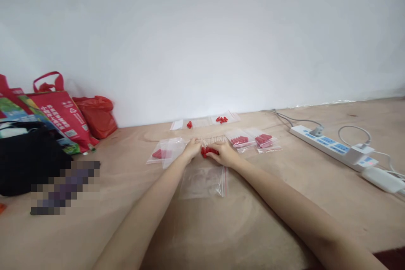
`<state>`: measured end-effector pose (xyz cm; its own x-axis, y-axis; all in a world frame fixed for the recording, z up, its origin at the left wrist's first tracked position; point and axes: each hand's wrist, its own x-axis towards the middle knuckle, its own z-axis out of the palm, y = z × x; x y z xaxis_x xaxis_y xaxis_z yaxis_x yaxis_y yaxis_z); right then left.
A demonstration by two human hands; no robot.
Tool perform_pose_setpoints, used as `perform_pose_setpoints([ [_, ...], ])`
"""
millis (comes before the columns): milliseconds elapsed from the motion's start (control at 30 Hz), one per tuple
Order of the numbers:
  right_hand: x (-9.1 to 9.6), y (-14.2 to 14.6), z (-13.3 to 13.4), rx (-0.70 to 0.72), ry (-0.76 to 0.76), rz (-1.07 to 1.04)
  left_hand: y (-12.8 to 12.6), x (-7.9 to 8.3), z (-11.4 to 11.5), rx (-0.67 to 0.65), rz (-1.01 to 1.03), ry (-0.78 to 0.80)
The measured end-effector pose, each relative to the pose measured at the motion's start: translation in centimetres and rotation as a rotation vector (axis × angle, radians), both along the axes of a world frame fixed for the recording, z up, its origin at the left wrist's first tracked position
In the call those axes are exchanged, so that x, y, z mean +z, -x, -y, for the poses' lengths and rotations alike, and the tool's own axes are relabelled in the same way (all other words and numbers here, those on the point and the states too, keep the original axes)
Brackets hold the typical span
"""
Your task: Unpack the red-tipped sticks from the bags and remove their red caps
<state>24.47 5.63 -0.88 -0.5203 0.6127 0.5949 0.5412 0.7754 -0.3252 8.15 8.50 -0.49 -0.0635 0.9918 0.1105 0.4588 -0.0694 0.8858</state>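
Observation:
Small red pieces (205,152) lie in a row between my hands, with a row of thin pale sticks (212,140) just behind them. Curled over the right end of the red pieces is my right hand (225,154), its thumb along their near side. My left hand (191,150) is closed at their left end; whatever its fingertips pinch is too small to make out. A clear zip bag (204,182) with a red seal line lies flat in front of my hands. Left of them, another clear bag (157,154) holds red pieces.
Two bags of red pieces (239,141) (263,140) lie to the right. By the wall are more bags, with loose red pieces (222,119) on one. A power strip (329,145) with cables stands right; shopping bags (63,120) and a black bag (28,160) stand left.

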Motion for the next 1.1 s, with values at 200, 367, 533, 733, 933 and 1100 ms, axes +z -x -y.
perform_pose_setpoints([
  [200,0.2,-0.3,0.6,-0.014,0.059,-0.130,-0.3,0.2,-0.2,-0.010,-0.064,0.022],
  [367,-0.2,-0.8,0.7,-0.055,0.017,-0.301,0.8,1.4,1.7,-0.028,-0.151,-0.020],
  [533,-0.6,-2.1,2.6,-0.158,0.071,-0.403,2.5,3.2,6.1,-0.146,-0.280,-0.112],
  [733,-0.6,-3.3,5.9,-0.149,0.306,-0.344,6.6,3.2,7.6,0.144,-0.817,-0.313],
  [933,-0.4,-3.3,6.3,0.054,0.351,-0.087,8.8,2.6,7.6,0.091,-0.969,-0.412],
  [1100,-0.5,-3.4,5.9,0.190,0.255,-0.021,4.5,2.4,11.0,-0.407,-0.890,-0.486],
])
